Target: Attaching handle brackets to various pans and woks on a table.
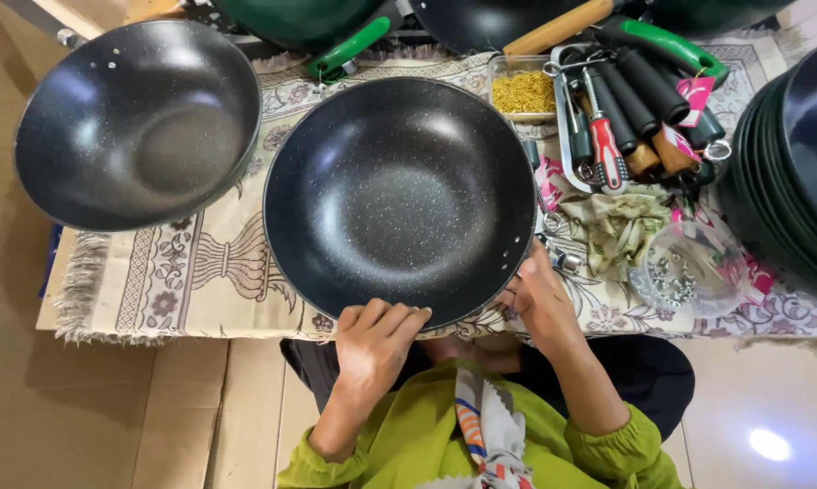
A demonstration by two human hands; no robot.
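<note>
I am seeing my left hand (pixel 372 349) resting on the near rim of the wok (pixel 399 201), fingers together and curled over the edge. My right hand (pixel 537 299) is touching the wok's right rim from below; its fingers are hidden, so I cannot tell whether they are gripping anything. The wok is sitting mouth-up on the patterned cloth (pixel 200 272) covering the bench. Just right of it, a clear bowl (pixel 689 272) of small metal parts is lying beside a rag (pixel 619 226). Farther off, a tray of handles (pixel 639 100) and a second wok (pixel 137 122) are lying at left.
</note>
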